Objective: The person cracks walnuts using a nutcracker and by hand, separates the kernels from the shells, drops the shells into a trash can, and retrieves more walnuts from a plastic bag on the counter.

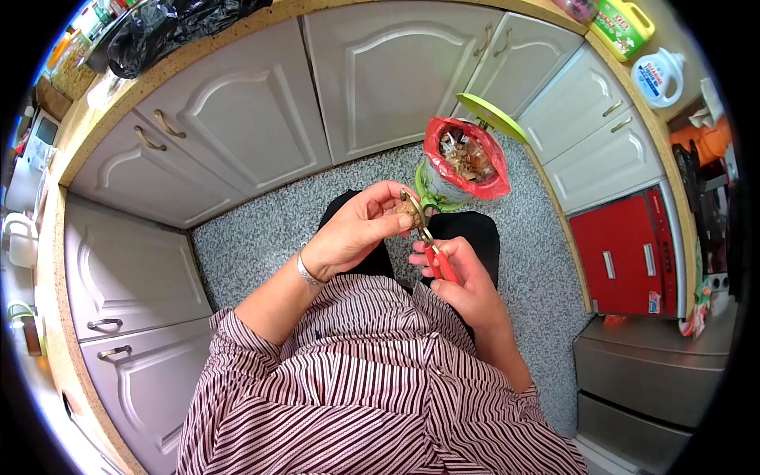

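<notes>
Between the thumb and fingers of my left hand (360,226) is a small rough brown piece (409,212), perhaps a nut. Around it sit the metal jaws of a plier-like tool with red handles (440,263). My right hand (467,281) is closed on those handles, some of its fingers spread beside them. Both hands are over my lap, close together. Just beyond them stands a bin with a red bag (497,178) folded over its rim, holding brown shells and scraps. Its green lid (491,115) is tipped up behind.
Light cabinets (237,111) curve round the front and left under a speckled counter (79,150). A black plastic bag (174,36) lies on it. At the right are a red appliance front (621,253), cleaning bottles (659,77) and a grey metallic drawer unit (633,380).
</notes>
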### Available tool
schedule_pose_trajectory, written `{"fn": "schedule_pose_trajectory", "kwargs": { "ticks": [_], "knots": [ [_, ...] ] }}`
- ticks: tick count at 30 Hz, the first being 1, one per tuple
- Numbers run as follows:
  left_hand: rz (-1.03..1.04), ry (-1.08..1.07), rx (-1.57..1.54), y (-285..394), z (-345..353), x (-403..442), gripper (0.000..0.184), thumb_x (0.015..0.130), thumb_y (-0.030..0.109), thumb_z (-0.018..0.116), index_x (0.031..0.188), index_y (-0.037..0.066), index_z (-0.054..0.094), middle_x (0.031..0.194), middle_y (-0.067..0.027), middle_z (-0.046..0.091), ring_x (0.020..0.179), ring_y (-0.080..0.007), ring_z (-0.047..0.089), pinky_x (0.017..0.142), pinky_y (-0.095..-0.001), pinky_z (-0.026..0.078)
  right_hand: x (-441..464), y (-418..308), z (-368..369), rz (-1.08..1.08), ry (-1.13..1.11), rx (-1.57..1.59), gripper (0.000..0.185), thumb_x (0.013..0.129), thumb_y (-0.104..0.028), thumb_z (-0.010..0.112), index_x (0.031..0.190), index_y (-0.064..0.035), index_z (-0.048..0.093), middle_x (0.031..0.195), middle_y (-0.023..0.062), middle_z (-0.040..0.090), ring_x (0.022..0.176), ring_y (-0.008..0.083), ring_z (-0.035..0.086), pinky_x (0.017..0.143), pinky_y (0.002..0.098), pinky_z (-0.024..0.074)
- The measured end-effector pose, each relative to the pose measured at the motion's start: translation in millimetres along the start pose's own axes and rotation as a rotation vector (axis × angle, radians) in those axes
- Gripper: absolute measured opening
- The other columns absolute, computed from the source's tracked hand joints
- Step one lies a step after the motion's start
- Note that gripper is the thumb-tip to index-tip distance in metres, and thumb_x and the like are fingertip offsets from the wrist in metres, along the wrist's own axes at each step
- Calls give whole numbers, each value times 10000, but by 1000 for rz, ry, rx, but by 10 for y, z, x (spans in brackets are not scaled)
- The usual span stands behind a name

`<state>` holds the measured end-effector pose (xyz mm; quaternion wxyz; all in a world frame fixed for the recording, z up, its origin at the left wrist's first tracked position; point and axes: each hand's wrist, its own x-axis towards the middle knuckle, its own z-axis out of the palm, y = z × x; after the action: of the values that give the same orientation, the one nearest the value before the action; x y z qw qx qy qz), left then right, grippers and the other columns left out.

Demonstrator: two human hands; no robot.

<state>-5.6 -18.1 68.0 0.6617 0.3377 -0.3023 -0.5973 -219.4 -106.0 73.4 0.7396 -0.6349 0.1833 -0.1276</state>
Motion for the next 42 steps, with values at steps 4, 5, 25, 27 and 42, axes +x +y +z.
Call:
{"fn": "schedule_pose_trajectory", "kwargs": {
  "ticks": [4,5,25,27,42],
  "knots": [
    [20,0,-12,-11,7,11,336,901,150,693,1192,48,560,1082,-26,600,986,-108,558,859,-261,462,-14,3,1,2,-1,-4,367,824,33,554,1173,-35,461,1348,129,521,1244,228,548,1015,358,420],
    [14,11,-7,5,19,12,346,897,153,700,1195,47,559,1075,-23,604,979,-106,561,856,-256,462,-15,1,1,3,0,-4,367,824,33,554,1173,-35,461,1348,129,521,1244,228,548,1015,358,420],
    [34,71,100,-72,-10,14,329,895,105,695,1193,51,566,1100,-26,616,1042,-130,580,970,-295,451,-1,86,20,30,14,-100,366,825,52,540,1173,-34,467,1306,111,547,1228,192,556,966,310,445],
    [53,55,32,-82,8,9,339,909,127,684,1209,48,549,1125,-33,607,1061,-141,582,1001,-330,447,-8,66,62,16,24,-177,373,828,51,540,1185,-28,466,1300,116,550,1207,196,570,952,313,456],
    [61,-15,-70,-267,-137,7,322,940,164,649,1216,44,531,1119,-38,598,1089,-168,594,1091,-426,408,43,206,259,6,154,-253,335,874,31,577,1162,-10,411,1069,165,626,1001,230,641,889,355,499]
  ]
}}
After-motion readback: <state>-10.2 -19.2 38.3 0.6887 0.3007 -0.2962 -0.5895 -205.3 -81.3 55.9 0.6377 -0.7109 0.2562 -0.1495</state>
